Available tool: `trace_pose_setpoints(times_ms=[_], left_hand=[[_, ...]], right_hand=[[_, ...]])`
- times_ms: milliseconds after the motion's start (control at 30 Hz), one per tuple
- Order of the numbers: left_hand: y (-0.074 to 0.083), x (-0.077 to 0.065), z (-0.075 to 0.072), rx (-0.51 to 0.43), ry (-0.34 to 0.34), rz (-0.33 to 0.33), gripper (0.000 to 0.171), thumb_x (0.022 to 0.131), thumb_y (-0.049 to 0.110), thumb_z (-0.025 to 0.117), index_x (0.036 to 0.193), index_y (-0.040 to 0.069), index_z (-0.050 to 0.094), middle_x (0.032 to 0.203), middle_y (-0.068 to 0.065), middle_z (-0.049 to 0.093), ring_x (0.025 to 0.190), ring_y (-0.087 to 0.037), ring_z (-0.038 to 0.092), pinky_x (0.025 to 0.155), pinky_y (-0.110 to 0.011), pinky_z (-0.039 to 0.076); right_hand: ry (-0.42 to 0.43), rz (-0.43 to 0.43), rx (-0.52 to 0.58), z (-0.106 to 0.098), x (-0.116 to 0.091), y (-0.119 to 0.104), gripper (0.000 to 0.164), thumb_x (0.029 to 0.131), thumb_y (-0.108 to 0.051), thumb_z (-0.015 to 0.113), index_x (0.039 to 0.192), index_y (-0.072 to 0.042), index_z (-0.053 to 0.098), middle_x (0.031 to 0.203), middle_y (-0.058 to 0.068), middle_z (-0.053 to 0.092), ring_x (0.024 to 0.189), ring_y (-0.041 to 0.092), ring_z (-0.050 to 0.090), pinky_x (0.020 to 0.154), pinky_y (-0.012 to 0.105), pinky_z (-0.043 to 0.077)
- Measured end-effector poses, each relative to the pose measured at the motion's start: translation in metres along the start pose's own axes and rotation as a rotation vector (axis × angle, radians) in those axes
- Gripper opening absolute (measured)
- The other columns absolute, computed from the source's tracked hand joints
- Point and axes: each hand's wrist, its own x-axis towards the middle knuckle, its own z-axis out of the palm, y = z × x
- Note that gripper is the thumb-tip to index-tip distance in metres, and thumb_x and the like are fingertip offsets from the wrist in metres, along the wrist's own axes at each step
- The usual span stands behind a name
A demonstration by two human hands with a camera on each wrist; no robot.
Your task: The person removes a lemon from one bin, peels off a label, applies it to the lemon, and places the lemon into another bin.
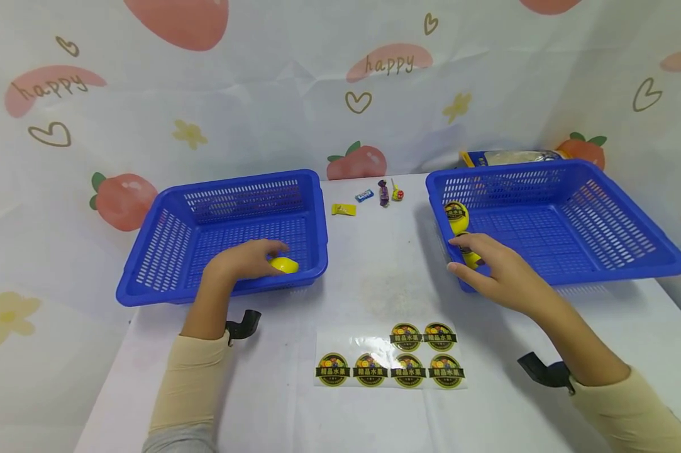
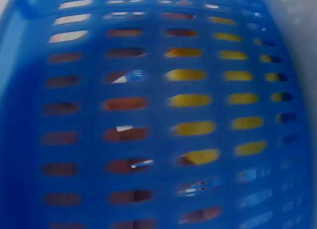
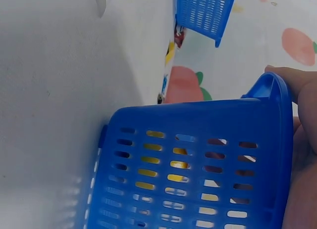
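Observation:
In the left blue basket [image 1: 317, 217], my left hand [image 1: 246, 259] reaches over the near wall and its curled fingers hold a yellow lemon [image 1: 285, 265]. Through the slots of that wall, yellow and parts of the hand show in the left wrist view. My right hand [image 1: 495, 270] is at the left side of the right blue basket [image 1: 629, 275], index finger and thumb spread near the rim. A lemon with a round label [image 1: 472, 260] lies just beyond these fingers, partly hidden by them. Another labelled lemon [image 1: 456, 220] sits behind it against the basket's left wall.
A sheet of round fruit stickers [image 1: 363, 343] lies on the white table between the arms. Toward the back are a yellow packet [image 1: 344, 209], a small blue packet [image 1: 365, 195], a purple wrapped candy [image 1: 383, 194] and a lollipop [image 1: 397, 192]. A bag [image 1: 515, 157] lies behind the right basket.

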Motion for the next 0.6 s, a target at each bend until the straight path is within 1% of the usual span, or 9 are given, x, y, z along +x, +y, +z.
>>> trace_pose_setpoints(times_ms=[67, 167, 367, 500, 600], left_hand=[[-0.0014, 0.0043, 0.001, 0.001, -0.02, 0.004, 0.047, 0.095, 0.022, 0.067, 0.137, 0.005, 0.059, 0.134, -0.02, 0.057, 0.118, -0.037, 0.051, 0.103, -0.055, 0.041], [-0.0046, 0.0079, 0.0026, -0.008, -0.035, 0.027, 0.045, 0.094, 0.023, 0.067, 0.135, 0.007, 0.061, 0.131, -0.018, 0.058, 0.114, -0.035, 0.051, 0.101, -0.053, 0.041], [-0.0101, 0.0104, 0.0037, -0.007, -0.027, 0.076, 0.042, 0.095, 0.022, 0.065, 0.134, 0.008, 0.062, 0.129, -0.015, 0.06, 0.112, -0.033, 0.051, 0.099, -0.052, 0.041], [-0.0107, 0.0104, 0.0042, -0.014, -0.025, 0.079, 0.04, 0.095, 0.022, 0.065, 0.133, 0.008, 0.063, 0.125, -0.014, 0.06, 0.109, -0.033, 0.052, 0.097, -0.05, 0.043], [-0.01, 0.011, 0.0051, -0.017, -0.028, 0.066, 0.04, 0.095, 0.022, 0.065, 0.133, 0.008, 0.062, 0.123, -0.014, 0.06, 0.108, -0.033, 0.051, 0.096, -0.05, 0.043]], right_hand=[[0.002, -0.004, 0.005, 0.0, 0.0001, 0.0012, 0.042, 0.095, -0.017, 0.071, 0.133, -0.002, 0.059, 0.127, 0.014, 0.061, 0.111, 0.032, 0.058, 0.086, 0.053, 0.051], [-0.002, -0.003, 0.003, 0.0001, 0.0001, 0.0017, 0.043, 0.096, -0.018, 0.07, 0.134, -0.003, 0.058, 0.127, 0.014, 0.061, 0.111, 0.031, 0.058, 0.086, 0.052, 0.051], [0.002, -0.011, -0.01, 0.0008, 0.0009, 0.0034, 0.043, 0.096, -0.018, 0.07, 0.134, -0.003, 0.058, 0.126, 0.013, 0.061, 0.107, 0.028, 0.058, 0.085, 0.051, 0.051], [0.004, -0.016, -0.012, 0.0015, 0.0016, 0.0043, 0.042, 0.096, -0.018, 0.07, 0.134, -0.003, 0.058, 0.125, 0.013, 0.061, 0.105, 0.026, 0.059, 0.084, 0.051, 0.052], [0.004, -0.007, -0.014, 0.0018, 0.001, 0.0043, 0.042, 0.096, -0.018, 0.07, 0.134, -0.003, 0.058, 0.125, 0.013, 0.061, 0.105, 0.027, 0.059, 0.084, 0.051, 0.053]])
